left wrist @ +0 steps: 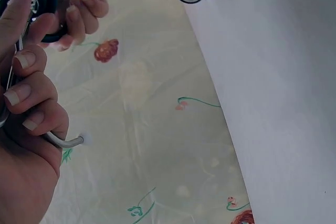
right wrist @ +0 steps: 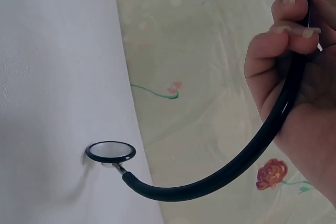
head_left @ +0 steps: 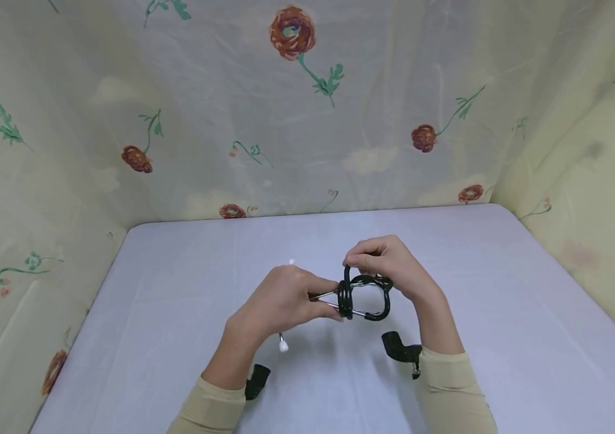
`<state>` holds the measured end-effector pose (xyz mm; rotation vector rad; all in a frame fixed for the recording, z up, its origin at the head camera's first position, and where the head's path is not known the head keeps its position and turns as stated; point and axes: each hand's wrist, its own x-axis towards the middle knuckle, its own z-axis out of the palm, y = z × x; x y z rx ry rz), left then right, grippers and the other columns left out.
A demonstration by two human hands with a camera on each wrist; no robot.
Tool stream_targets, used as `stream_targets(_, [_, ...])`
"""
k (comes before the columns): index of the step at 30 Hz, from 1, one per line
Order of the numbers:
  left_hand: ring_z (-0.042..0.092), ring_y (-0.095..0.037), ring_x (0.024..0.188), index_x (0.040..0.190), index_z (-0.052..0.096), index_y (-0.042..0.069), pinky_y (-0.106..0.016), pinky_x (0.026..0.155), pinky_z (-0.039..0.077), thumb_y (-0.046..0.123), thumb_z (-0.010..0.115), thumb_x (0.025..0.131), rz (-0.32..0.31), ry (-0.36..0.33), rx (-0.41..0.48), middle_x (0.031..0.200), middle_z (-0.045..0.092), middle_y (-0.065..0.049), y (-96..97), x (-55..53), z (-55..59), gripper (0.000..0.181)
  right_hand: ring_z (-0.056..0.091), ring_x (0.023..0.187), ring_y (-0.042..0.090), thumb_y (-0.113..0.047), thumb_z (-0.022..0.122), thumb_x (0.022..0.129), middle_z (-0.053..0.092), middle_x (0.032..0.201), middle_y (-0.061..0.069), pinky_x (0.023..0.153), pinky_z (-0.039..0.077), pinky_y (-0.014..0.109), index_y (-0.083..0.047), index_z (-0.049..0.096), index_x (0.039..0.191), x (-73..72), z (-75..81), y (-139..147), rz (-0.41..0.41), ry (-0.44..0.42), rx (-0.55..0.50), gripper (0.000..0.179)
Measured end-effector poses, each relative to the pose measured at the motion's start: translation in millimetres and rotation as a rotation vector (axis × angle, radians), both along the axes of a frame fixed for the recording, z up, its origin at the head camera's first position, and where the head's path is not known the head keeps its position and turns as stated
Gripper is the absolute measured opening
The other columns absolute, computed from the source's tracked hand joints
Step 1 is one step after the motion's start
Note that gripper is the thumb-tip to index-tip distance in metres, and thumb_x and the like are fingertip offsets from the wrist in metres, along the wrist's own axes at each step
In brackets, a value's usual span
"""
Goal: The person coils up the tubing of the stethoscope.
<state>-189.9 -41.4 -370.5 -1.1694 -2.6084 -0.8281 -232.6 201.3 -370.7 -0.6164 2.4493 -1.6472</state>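
Note:
Held above the table is a stethoscope [head_left: 345, 299], its black tubing wound in several turns around the metal ear tubes. My left hand [head_left: 285, 298] grips those ear tubes, thumb and fingers on either side close to the coil. White ear tips [head_left: 283, 346] stick out past the left palm. My right hand [head_left: 388, 265] pinches the black tubing [right wrist: 231, 174] just above the coil, and a loose length runs down from its fingers. The round chest piece [right wrist: 110, 151] hangs at the end of that length, also visible in the left wrist view.
A white-covered table [head_left: 177, 337] lies under both hands. Flower-patterned cloth [head_left: 204, 102] rises behind it and along both sides. Black wrist-worn devices [head_left: 257, 381] show beside the sleeves.

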Motion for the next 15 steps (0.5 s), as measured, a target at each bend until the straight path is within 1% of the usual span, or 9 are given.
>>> stream_targets(2, [0.044,0.007,0.053,0.098,0.077,0.035,-0.028,0.072,0.048,0.047,0.081,0.076,-0.007,-0.015,0.038,0.075,0.069,0.025,-0.2,0.8,1.1,0.025,0.055,0.072,0.012,-0.021,0.069,0.094,0.066,0.078,-0.004,0.068,0.05,0.031,-0.005,0.075,0.092,-0.2,0.2,1,0.027,-0.025,-0.015,0.018])
stream_targets(4, [0.047,0.007,0.055,0.099,0.078,0.034,-0.027,0.069,0.047,0.045,0.082,0.076,0.006,-0.026,0.073,0.078,0.071,0.024,-0.9,1.4,2.0,0.026,0.06,0.077,0.013,-0.022,0.067,0.095,0.071,0.083,-0.003,0.072,0.052,0.033,-0.005,0.076,0.093,0.0,0.8,1,0.034,-0.042,-0.018,0.019])
stream_targets(5, [0.048,0.008,0.056,0.1,0.078,0.034,-0.027,0.073,0.049,0.044,0.082,0.075,0.018,-0.031,0.093,0.079,0.072,0.023,-1.4,1.8,2.5,0.027,0.062,0.08,0.014,-0.022,0.066,0.095,0.072,0.086,-0.002,0.074,0.052,0.034,-0.005,0.076,0.093,0.0,1.1,1,0.034,-0.049,-0.017,0.02])
stream_targets(6, [0.047,0.008,0.056,0.101,0.078,0.034,-0.028,0.074,0.048,0.043,0.083,0.075,0.026,-0.037,0.113,0.075,0.071,0.022,-2.0,1.9,2.8,0.028,0.062,0.081,0.015,-0.022,0.065,0.096,0.073,0.087,-0.002,0.074,0.052,0.035,-0.005,0.076,0.093,0.2,1.5,1,0.031,-0.052,-0.015,0.021])
stream_targets(8, [0.044,0.006,0.055,0.103,0.078,0.033,-0.03,0.073,0.047,0.041,0.083,0.076,0.042,-0.045,0.151,0.065,0.064,0.019,-3.0,2.2,3.8,0.03,0.062,0.08,0.017,-0.02,0.064,0.096,0.073,0.087,0.0,0.072,0.051,0.035,-0.005,0.076,0.094,0.8,2.5,0,0.023,-0.051,-0.009,0.02])
stream_targets(11, [0.036,0.004,0.052,0.105,0.077,0.033,-0.027,0.069,0.042,0.041,0.082,0.076,0.062,-0.055,0.202,0.055,0.046,0.015,-4.6,2.2,4.8,0.03,0.058,0.073,0.018,-0.012,0.061,0.095,0.068,0.078,0.003,0.066,0.049,0.034,-0.003,0.075,0.093,1.4,3.7,-4,0.006,-0.037,-0.003,0.016])
stream_targets(12, [0.033,0.002,0.051,0.105,0.077,0.032,-0.026,0.064,0.037,0.04,0.082,0.077,0.065,-0.064,0.221,0.054,0.04,0.013,-5.1,2.1,5.1,0.03,0.057,0.07,0.018,-0.01,0.061,0.095,0.065,0.075,0.004,0.065,0.048,0.034,-0.002,0.074,0.091,1.9,4.6,-5,0.004,-0.03,-0.002,0.016])
stream_targets(14, [0.034,0.001,0.051,0.105,0.077,0.032,-0.022,0.059,0.035,0.04,0.082,0.077,0.087,-0.075,0.257,0.054,0.04,0.015,-6.3,1.4,5.2,0.029,0.056,0.069,0.017,-0.011,0.061,0.094,0.063,0.073,0.005,0.067,0.048,0.034,0.001,0.072,0.088,2.7,5.9,-8,-0.018,-0.025,0.009,0.017])
stream_targets(15, [0.034,0.001,0.051,0.105,0.077,0.031,-0.021,0.056,0.033,0.04,0.082,0.078,0.099,-0.078,0.274,0.054,0.041,0.015,-7.1,1.1,5.4,0.028,0.057,0.071,0.017,-0.012,0.061,0.095,0.063,0.073,0.004,0.068,0.048,0.034,0.002,0.072,0.089,3.1,6.4,-9,-0.023,-0.029,0.014,0.019])
